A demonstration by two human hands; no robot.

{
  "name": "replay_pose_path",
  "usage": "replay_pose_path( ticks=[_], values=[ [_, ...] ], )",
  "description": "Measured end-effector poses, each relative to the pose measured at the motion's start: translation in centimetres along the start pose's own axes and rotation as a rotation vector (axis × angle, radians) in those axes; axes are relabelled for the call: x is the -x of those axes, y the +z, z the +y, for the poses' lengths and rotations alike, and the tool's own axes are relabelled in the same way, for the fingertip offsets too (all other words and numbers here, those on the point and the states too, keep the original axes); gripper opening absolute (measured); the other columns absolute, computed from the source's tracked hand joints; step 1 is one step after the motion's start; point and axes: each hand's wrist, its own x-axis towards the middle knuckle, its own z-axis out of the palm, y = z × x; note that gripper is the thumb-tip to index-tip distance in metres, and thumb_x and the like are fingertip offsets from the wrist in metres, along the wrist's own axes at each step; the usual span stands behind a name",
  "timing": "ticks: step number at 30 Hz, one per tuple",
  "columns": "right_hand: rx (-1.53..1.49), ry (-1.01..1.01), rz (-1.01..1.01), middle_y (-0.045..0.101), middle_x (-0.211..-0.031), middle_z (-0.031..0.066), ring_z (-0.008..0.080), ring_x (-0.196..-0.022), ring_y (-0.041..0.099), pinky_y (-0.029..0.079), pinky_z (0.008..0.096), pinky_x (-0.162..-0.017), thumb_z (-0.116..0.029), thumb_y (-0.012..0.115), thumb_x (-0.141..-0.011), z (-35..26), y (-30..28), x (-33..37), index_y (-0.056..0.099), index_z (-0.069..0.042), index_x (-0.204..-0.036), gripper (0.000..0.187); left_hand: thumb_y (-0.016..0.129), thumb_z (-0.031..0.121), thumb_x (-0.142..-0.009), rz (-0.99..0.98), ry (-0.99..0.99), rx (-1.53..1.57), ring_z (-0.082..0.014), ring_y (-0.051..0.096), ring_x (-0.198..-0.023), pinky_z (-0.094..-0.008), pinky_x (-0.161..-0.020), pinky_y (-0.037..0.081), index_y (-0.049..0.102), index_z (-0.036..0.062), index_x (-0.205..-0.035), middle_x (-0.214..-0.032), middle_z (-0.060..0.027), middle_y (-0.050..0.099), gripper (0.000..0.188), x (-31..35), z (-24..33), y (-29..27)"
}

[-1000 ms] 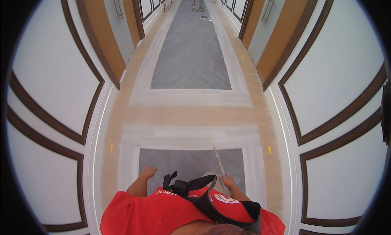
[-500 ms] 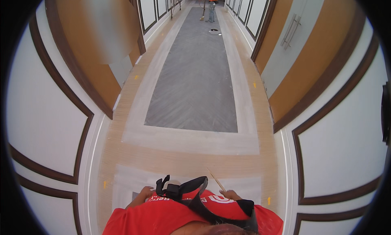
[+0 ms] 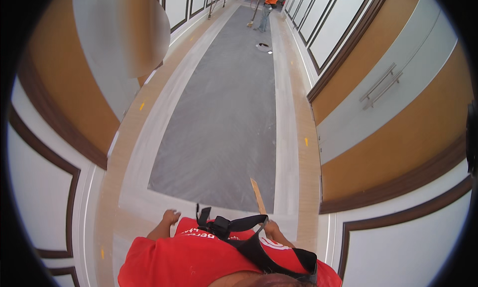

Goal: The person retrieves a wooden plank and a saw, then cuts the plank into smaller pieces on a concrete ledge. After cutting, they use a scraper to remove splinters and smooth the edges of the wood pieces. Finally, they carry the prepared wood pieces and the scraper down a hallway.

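Note:
My right hand is closed around the lower end of a flat wooden strip. The strip points forward and slightly left over the grey floor. Part of that hand is hidden by a black strap across my red shirt. My left hand hangs out to the left of my body. Its fingers are loosely bent and apart, and I see nothing in them.
A corridor runs ahead, with a dark grey floor panel inside a pale border. Double doors stand on the right, another door on the left. Far ahead, a person in orange is near a round object and metal scaffolding.
I have moved forward along the corridor, and the grey panel and doors are closer. The wooden strip has swung forward with my right hand. My left hand is farther out to the left.

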Motion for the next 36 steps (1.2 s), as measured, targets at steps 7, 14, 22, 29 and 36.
replay_pose_path(
  ticks=[7, 14, 22, 29, 36],
  values=[
    [0.036, 0.183, -0.058, 0.07, -0.092, 0.0228, 0.0328, -0.084, 0.07, 0.053, 0.0431, -0.072, -0.043, 0.078, -0.073, -2.2, -4.2, -5.3, 0.07, 0.006, -0.102, 0.057, 0.067, 0.041, -0.085, 0.143, 0.183, 0.046, -0.0363, 0.068, -0.1, -0.0391, -0.091, 0.052, 0.064, 0.004, -0.124, -0.106, -0.0223, 0.07, 0.054, -20.7, 21.4, -16.5],
    [-0.127, 0.369, -0.125, 0.07, -0.098, 0.0165, 0.0288, -0.089, 0.068, 0.053, 0.0419, -0.075, -0.034, 0.079, -0.076, -4.0, -12.8, -22.7, 0.068, 0.007, -0.107, 0.052, 0.064, 0.041, -0.088, -0.132, -0.13, 0.159, -0.0374, 0.068, -0.098, -0.0405, -0.087, 0.054, 0.062, 0.0011, -0.125, -0.11, -0.0237, 0.069, 0.054, -26.7, 31.7, -17.6],
    [0.105, 0.236, -0.008, 0.07, -0.105, 0.0254, 0.0373, -0.095, 0.07, 0.055, 0.0452, -0.081, -0.05, 0.082, -0.067, -21.4, -29.8, -40.1, 0.066, 0.008, -0.11, 0.074, 0.065, 0.055, -0.081, -0.194, -0.133, 0.161, -0.0283, 0.069, -0.1, -0.0395, -0.086, 0.054, 0.064, 0.0007, -0.121, -0.112, -0.019, 0.07, 0.068, -31.9, 30.4, -12.6],
    [0.031, 0.127, 0.206, 0.069, -0.105, 0.0259, 0.0382, -0.098, 0.069, 0.055, 0.0437, -0.084, -0.046, 0.085, -0.061, -31.3, -40.9, -55.5, 0.065, 0.006, -0.111, 0.075, 0.061, 0.048, -0.087, -0.386, -0.127, -0.051, -0.0323, 0.071, -0.089, -0.0403, -0.087, 0.053, 0.062, 0.0031, -0.127, -0.104, -0.0206, 0.071, 0.06, -53.4, 45.7, -18.5],
    [-0.149, 0.377, 0.033, 0.07, -0.102, 0.0261, 0.0356, -0.098, 0.069, 0.055, 0.0405, -0.081, -0.046, 0.082, -0.065, -35.4, -43.8, -61.5, 0.068, 0.007, -0.107, 0.069, 0.064, 0.045, -0.088, -0.102, 0.186, -0.116, -0.0344, 0.068, -0.102, -0.0403, -0.093, 0.051, 0.06, 0.0036, -0.13, -0.107, -0.0231, 0.07, 0.059, -77.6, 71.6, -33.9]
  ],
)
